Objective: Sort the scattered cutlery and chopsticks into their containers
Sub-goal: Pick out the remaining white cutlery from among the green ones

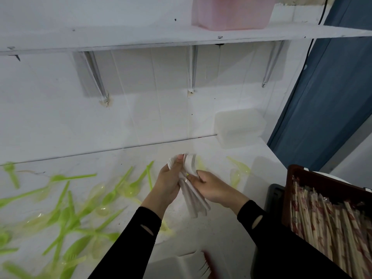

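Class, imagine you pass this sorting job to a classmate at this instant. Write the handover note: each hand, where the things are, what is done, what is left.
Left hand: grips the bundle of white forks near the tines.
Right hand: holds the same bundle from the other side.
Things: green cutlery lies scattered over the left of the table, with a few pieces beyond the hands. Wrapped chopsticks fill the brown crate at the right. A white tray at the near edge holds more forks.
Done: chopsticks look crated, white forks gathered.
Left: put the bundle down, probably in the white tray, then sort the green pieces.
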`<action>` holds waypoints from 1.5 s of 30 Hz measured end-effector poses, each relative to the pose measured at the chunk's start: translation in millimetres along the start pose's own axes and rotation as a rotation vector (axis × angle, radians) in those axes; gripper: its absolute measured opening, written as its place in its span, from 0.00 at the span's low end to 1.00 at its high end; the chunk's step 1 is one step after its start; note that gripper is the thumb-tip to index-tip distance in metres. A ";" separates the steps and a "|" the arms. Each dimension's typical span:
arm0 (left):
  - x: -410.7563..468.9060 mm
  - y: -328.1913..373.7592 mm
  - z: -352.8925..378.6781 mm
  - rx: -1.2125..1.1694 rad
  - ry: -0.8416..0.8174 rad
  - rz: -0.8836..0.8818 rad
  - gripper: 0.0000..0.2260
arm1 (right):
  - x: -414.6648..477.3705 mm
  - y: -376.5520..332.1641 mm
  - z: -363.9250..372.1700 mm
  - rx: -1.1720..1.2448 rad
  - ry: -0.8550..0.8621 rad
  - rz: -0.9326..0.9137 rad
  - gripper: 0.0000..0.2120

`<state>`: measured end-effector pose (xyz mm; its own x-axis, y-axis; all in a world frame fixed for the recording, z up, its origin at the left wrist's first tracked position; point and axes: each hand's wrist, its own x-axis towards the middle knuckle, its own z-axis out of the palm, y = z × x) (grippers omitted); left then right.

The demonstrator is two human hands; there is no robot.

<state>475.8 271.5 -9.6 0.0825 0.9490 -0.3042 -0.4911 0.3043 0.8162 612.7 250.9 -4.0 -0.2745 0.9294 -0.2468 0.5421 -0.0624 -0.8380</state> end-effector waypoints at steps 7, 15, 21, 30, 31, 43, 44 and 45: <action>-1.6 2.1 1.4 -0.005 -0.084 -0.041 0.13 | 0.8 0.7 -0.2 0.079 -0.065 0.016 0.19; 12.8 3.8 -8.3 -0.204 0.145 0.040 0.09 | 8.6 5.5 -13.5 0.314 0.206 0.045 0.12; 8.1 4.8 -6.4 -0.080 0.298 -0.028 0.19 | 3.1 1.3 -7.7 0.229 0.071 0.037 0.13; 6.8 3.8 -9.3 0.013 0.308 0.041 0.27 | -1.1 -4.7 -4.0 0.176 0.091 -0.060 0.10; 5.8 2.5 -9.0 0.057 0.267 0.025 0.34 | -1.0 -4.4 -1.8 0.160 0.085 -0.057 0.09; -0.1 2.2 -1.9 0.241 0.073 0.011 0.31 | -2.1 -2.1 -3.9 0.213 -0.098 0.093 0.19; -1.0 2.1 -1.1 0.248 0.054 0.028 0.29 | -2.1 -2.1 -4.7 0.240 -0.119 0.107 0.19; -2.8 2.4 0.2 0.258 0.029 0.042 0.27 | -3.2 -3.3 -6.2 0.297 -0.155 0.125 0.19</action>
<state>474.5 269.5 -6.7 0.0400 0.9596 -0.2787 -0.2561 0.2794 0.9254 616.7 250.4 2.5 -0.3498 0.8431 -0.4084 0.3306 -0.2968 -0.8959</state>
